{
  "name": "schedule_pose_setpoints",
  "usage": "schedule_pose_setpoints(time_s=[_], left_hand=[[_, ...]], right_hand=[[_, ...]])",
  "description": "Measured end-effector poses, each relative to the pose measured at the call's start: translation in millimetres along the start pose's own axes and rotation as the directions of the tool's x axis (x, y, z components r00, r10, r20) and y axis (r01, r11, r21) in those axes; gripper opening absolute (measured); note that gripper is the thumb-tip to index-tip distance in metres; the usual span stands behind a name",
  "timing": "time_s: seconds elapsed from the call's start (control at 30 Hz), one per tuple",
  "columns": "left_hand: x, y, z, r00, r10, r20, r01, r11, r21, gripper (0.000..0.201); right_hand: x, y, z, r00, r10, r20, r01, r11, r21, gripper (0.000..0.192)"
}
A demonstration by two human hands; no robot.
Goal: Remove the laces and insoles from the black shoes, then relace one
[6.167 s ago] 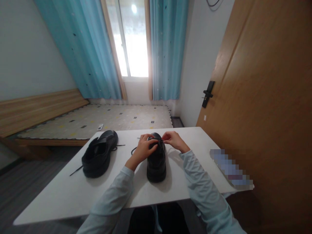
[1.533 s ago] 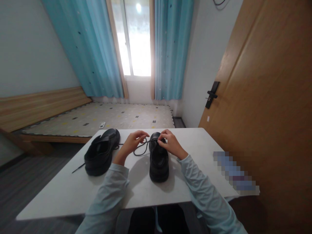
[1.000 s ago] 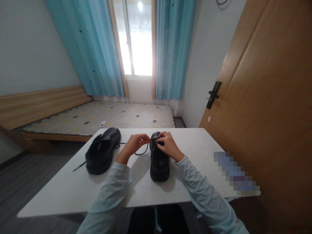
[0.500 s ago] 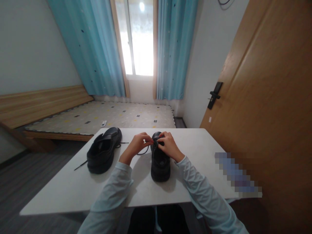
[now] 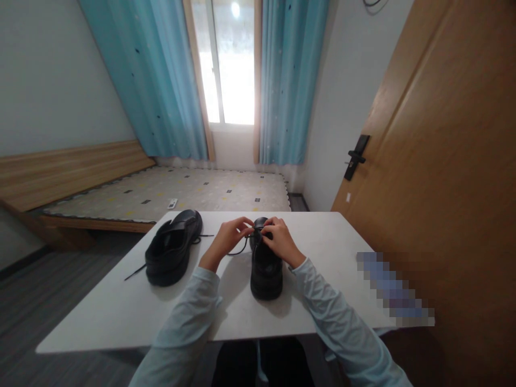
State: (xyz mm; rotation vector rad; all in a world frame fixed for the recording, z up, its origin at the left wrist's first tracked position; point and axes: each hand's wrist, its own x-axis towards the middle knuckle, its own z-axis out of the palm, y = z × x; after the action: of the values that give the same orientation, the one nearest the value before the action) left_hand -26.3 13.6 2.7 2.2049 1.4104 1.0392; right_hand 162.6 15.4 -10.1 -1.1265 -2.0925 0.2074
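White table (image 5: 121, 312) fronts bed (image 5: 169, 193), curtains (image 5: 161, 80) at twelve; left hand (image 5: 229, 236) and right hand (image 5: 278, 242) pinch lace (image 5: 242, 250) on shoe (image 5: 266, 269).

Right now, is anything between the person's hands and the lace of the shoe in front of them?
Nothing visible. The left hand and right hand are both already at the lace over the near shoe, fingers pinched on it. The second shoe lies apart, to the left on the white table.

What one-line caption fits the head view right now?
Both hands, left hand and right hand, pinch the lace of a black shoe on a white table.
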Motion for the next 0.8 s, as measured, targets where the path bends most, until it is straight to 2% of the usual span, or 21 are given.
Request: schedule_pose_setpoints(time_s=[0.1,0.33,0.57,0.8], left_hand=[[0.4,-3.3,2.9,0.997,0.012,-0.076,-0.008,0.998,0.061,0.022],[0.1,-3.6,9.7,0.998,0.049,-0.038,-0.045,0.996,0.08,0.014],[-0.7,2.6,6.8,0.995,-0.049,-0.086,0.043,0.996,-0.076,0.017],[1.0,2.2,10.6,0.999,-0.044,0.018,0.046,0.974,-0.223,0.019]], right_hand=[[0.4,-0.5,-1.7,1.0,-0.003,-0.018,0.003,0.999,0.036,0.012],[2.8,-6.0,-14.1,1.0,0.026,-0.014,-0.023,0.985,0.171,0.009],[5.7,0.1,-39.2,0.989,0.148,-0.014,-0.129,0.903,0.409,0.009],[7.7,13.4,-46.2,0.979,0.197,0.042,-0.185,0.797,0.575,0.016]])
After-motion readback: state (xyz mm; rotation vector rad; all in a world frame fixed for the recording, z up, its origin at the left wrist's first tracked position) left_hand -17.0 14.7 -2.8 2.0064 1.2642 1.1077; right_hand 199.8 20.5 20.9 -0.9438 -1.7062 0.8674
